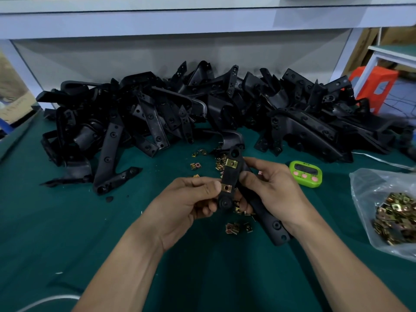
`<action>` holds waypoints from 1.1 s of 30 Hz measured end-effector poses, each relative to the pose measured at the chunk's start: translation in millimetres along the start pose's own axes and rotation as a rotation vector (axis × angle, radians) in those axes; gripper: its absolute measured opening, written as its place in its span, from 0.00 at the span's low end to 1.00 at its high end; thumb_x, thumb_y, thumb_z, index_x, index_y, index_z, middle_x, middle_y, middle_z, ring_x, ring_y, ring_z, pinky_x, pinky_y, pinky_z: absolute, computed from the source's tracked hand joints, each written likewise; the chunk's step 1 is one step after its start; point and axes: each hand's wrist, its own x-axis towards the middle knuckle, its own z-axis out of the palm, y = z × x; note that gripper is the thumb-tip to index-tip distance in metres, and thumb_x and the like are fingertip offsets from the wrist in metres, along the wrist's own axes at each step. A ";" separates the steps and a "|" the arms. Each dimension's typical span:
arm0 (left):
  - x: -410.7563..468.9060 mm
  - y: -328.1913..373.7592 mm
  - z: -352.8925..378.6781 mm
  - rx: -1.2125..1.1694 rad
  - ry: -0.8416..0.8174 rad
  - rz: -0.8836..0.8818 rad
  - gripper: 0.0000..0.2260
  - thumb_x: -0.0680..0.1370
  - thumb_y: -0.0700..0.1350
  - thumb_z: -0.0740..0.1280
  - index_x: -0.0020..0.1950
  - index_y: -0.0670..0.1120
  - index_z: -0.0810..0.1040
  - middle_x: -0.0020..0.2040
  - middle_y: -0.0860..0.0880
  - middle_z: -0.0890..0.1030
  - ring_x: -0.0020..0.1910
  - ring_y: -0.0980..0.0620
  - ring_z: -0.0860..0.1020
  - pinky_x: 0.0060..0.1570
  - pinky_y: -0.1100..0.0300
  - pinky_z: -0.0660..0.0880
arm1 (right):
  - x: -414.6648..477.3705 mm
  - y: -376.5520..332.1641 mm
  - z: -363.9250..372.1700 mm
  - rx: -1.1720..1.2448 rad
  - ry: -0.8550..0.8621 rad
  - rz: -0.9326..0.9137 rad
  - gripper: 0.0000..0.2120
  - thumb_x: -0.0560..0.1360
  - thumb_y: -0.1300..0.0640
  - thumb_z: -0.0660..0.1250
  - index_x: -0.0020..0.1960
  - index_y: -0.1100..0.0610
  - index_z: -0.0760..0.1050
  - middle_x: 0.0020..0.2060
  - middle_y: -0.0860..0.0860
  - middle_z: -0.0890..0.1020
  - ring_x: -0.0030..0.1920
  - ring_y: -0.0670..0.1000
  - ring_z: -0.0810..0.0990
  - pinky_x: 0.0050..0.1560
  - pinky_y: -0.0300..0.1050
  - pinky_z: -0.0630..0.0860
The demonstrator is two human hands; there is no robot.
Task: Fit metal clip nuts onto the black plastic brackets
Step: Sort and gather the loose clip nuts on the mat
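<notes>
Our right hand [267,190] grips the black bracket [231,179] upright above the desk [67,233], steadying it while our left hand [189,199] pinches a second clip nut [226,188] onto the edge beside its thumb.

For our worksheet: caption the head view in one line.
Both hands fit a clip nut onto a black bracket above a green mat.
</notes>
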 end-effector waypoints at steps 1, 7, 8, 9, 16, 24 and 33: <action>0.1 0.5 0.2 0.007 0.021 0.002 0.06 0.72 0.46 0.73 0.39 0.46 0.88 0.36 0.48 0.82 0.28 0.58 0.74 0.29 0.68 0.72 | 0.4 0.0 -0.3 0.008 0.011 0.004 0.11 0.78 0.55 0.67 0.56 0.43 0.83 0.32 0.61 0.83 0.26 0.56 0.80 0.27 0.45 0.77; 2.9 -2.8 3.5 0.135 0.148 0.091 0.09 0.76 0.43 0.72 0.37 0.46 0.85 0.34 0.48 0.80 0.30 0.56 0.74 0.31 0.66 0.71 | 2.5 2.1 0.0 -0.019 0.067 0.012 0.10 0.80 0.58 0.67 0.56 0.46 0.83 0.31 0.60 0.83 0.26 0.55 0.79 0.27 0.45 0.77; 3.3 -3.6 3.8 0.150 0.164 0.103 0.08 0.76 0.43 0.72 0.37 0.46 0.86 0.34 0.48 0.80 0.30 0.56 0.74 0.31 0.66 0.71 | 2.7 2.4 0.1 -0.032 0.080 0.012 0.11 0.81 0.60 0.67 0.56 0.46 0.83 0.31 0.60 0.83 0.26 0.56 0.79 0.27 0.45 0.77; 3.7 -3.7 4.1 0.157 0.175 0.109 0.07 0.75 0.43 0.73 0.37 0.46 0.86 0.34 0.49 0.80 0.30 0.56 0.74 0.31 0.67 0.71 | 2.8 2.6 0.2 -0.047 0.092 0.015 0.11 0.81 0.60 0.67 0.56 0.46 0.83 0.31 0.60 0.83 0.26 0.56 0.79 0.27 0.45 0.78; 0.2 0.4 -4.8 0.132 0.032 0.122 0.14 0.67 0.46 0.81 0.52 0.47 0.88 0.46 0.48 0.86 0.42 0.57 0.80 0.43 0.66 0.76 | 0.1 -1.7 5.7 0.070 0.137 0.055 0.10 0.82 0.61 0.65 0.55 0.51 0.83 0.31 0.61 0.82 0.26 0.56 0.78 0.25 0.44 0.76; 3.4 -6.3 3.0 0.082 0.126 0.117 0.13 0.65 0.47 0.81 0.48 0.55 0.89 0.44 0.51 0.86 0.42 0.57 0.82 0.48 0.62 0.77 | -3.1 -10.6 4.7 0.035 0.189 0.092 0.06 0.81 0.63 0.67 0.53 0.56 0.82 0.33 0.63 0.83 0.29 0.56 0.79 0.28 0.44 0.77; 12.8 -9.1 -2.7 0.003 0.206 0.117 0.07 0.79 0.41 0.69 0.53 0.46 0.87 0.53 0.47 0.87 0.55 0.50 0.84 0.54 0.56 0.80 | -13.0 -29.7 -19.0 0.029 -0.059 0.001 0.21 0.66 0.75 0.75 0.53 0.56 0.87 0.47 0.55 0.87 0.47 0.49 0.84 0.49 0.39 0.80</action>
